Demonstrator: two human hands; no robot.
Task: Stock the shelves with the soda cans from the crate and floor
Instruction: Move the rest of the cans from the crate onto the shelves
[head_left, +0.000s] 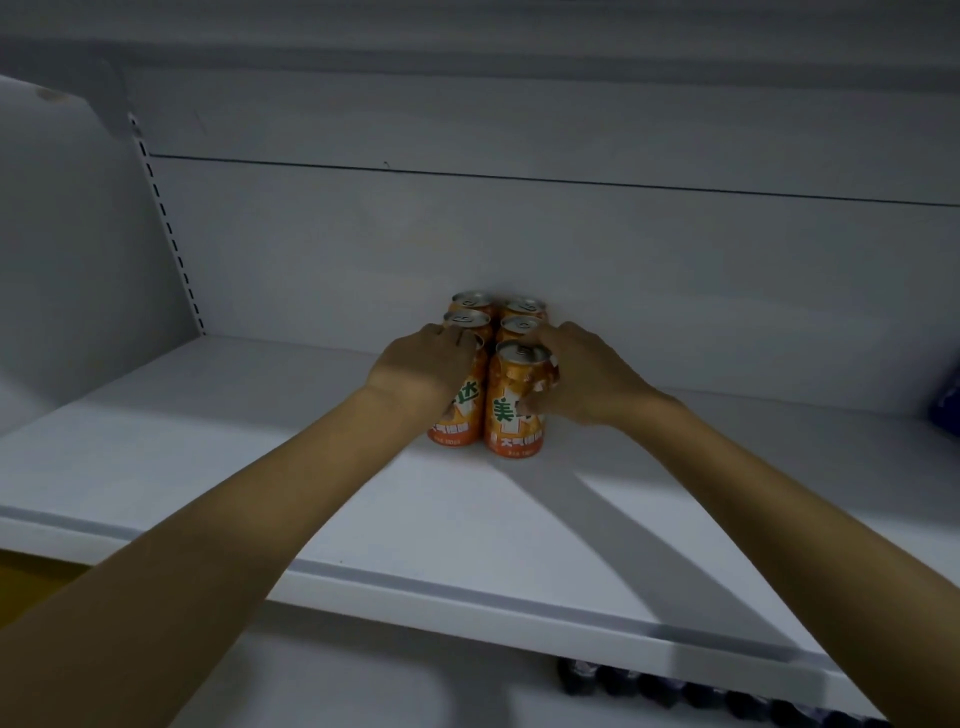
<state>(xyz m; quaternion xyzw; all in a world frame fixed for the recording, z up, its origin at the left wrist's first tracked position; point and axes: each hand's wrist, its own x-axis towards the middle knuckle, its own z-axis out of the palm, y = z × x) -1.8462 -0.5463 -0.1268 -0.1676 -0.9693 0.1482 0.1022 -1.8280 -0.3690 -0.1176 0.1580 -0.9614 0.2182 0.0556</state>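
Hands on the front pair of orange cans

Forearms reach in from the lower corners of the view and converge toward the middle of a white shelf (208, 457). The left hand (421, 371) lies palm-down over the front-left can (457, 410), its fingers curled across the can's top and upper wall so that most of the lid is hidden; the wrist is nearly straight and in line with the forearm. The right hand (576, 376) wraps the front-right can (515, 400) from the right side, fingers bent around the far wall and the thumb pressed against the near face of the label, leaving the lid exposed. Both hands are therefore closed around a can, not spread.

The 6 orange cans stand upright in 2 columns of 3, running from the held front pair back to the rear pair (498, 305), which sits against the grey back panel (519, 234). The cans within the block touch or stand just beside one another. Cans in the middle row (496, 325) show only their lids and upper rims behind the hands.

A slotted upright (166, 223) rises at the left rear of the shelf. Dark can tops (675, 686) line the level beneath, at the lower right. A blue object (948, 405) is cut off at the right edge; what it is cannot be told.
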